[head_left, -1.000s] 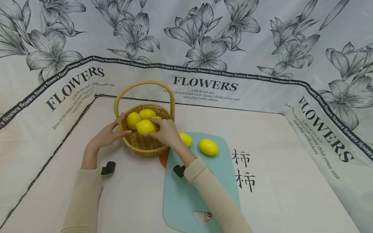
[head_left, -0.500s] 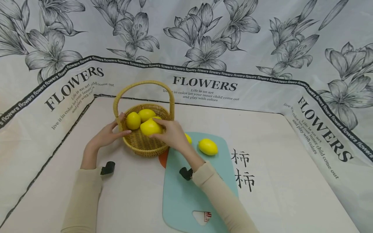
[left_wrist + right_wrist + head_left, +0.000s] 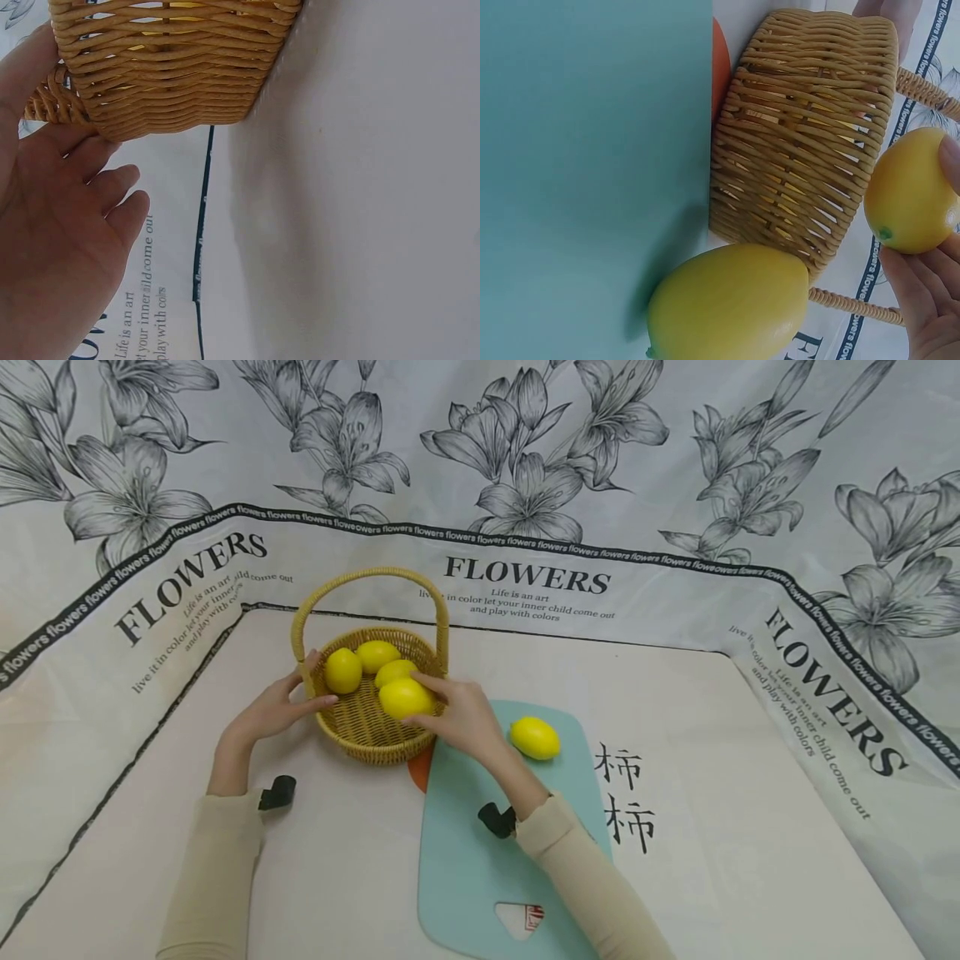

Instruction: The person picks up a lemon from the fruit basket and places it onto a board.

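My left hand (image 3: pixel 277 703) grips the left side of a wicker basket (image 3: pixel 375 750) by its rim, near the foot of the arched handle. From below, the left wrist view shows its fingers against the woven wall (image 3: pixel 172 82). Between thumb and fingers my right hand (image 3: pixel 467 714) holds a yellow lemon (image 3: pixel 406 698) over the basket's right side. The right wrist view has this lemon (image 3: pixel 911 191) beside the rim, its green tip showing. Inside the basket lie three more: a left lemon (image 3: pixel 343 671), a back lemon (image 3: pixel 378 657) and one partly covered lemon (image 3: pixel 396 673).
A light blue cutting board (image 3: pixel 480 860) with a handle cutout lies right of the basket. On it rests a lemon (image 3: pixel 536 738), right of my right hand. An orange patch (image 3: pixel 420 771) shows between basket and board. Flower-printed cloth (image 3: pixel 525 460) rises behind the table.
My right hand has drawn back rightward and toward me with its lemon, uncovering more of the lemon behind it. The hand now hides one lemon seen earlier on the board. My left hand stays put.
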`<move>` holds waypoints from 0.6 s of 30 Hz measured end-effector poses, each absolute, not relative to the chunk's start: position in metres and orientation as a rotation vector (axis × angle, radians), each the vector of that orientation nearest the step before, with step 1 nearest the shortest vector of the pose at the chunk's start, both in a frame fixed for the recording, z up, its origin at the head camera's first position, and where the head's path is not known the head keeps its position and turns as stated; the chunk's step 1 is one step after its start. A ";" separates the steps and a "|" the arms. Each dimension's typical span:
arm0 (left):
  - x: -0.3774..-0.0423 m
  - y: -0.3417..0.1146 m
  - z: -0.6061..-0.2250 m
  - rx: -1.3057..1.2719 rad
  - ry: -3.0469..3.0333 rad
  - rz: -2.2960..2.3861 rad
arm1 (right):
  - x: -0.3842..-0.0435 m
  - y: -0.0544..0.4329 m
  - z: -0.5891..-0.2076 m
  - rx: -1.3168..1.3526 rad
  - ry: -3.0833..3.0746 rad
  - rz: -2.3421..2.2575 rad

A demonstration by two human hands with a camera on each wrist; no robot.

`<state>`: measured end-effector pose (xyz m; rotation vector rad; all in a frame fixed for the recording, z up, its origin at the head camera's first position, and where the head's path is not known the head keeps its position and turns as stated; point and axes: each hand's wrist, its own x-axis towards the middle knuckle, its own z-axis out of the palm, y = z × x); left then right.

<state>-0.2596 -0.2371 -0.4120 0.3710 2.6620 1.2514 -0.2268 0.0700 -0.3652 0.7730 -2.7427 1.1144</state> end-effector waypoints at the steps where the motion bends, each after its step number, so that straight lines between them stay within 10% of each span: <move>1: -0.259 -0.237 -0.412 0.371 2.662 1.251 | -0.226 0.072 -0.366 0.772 -2.742 1.119; 18: -0.259 -0.238 -0.414 0.378 2.668 1.249 | -0.215 0.094 -0.371 0.805 -2.700 1.179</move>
